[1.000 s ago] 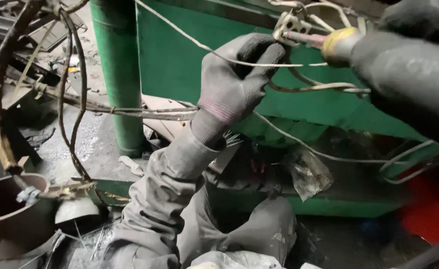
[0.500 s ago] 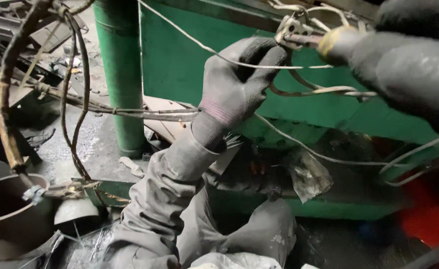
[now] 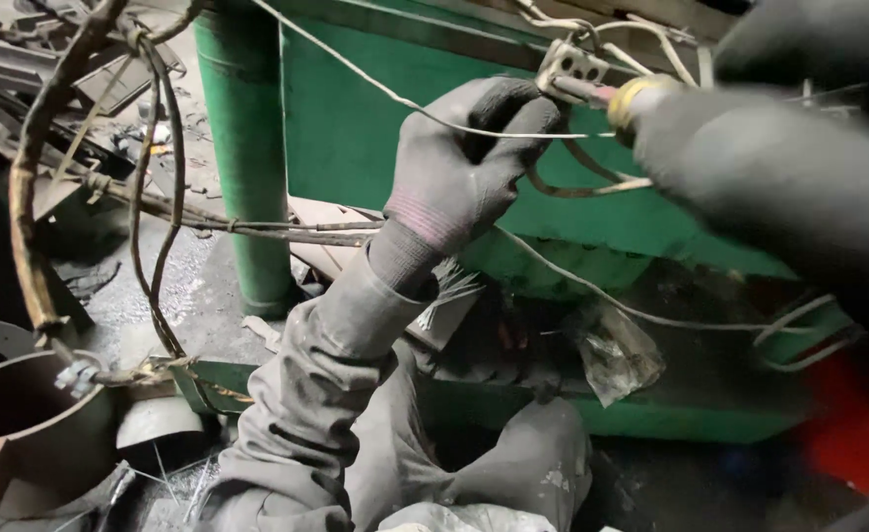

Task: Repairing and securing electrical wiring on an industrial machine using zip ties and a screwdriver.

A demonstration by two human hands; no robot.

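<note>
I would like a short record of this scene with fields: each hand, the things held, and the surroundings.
Left hand: grey knit-gloved left hand, grip closed on thin pale wires
Right hand: dark-gloved right hand, blurred, close to the camera, holding a yellow-collared tool
Tool tip: at a small pale terminal block
Behind: green metal machine frame, green round post
Lower left: rusty round metal drum

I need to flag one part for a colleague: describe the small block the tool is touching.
Start at the green machine frame and go to its top edge. Just right of the gloved left hand sits a small pale terminal block, the only holed, boxy piece among thin wires.
</note>
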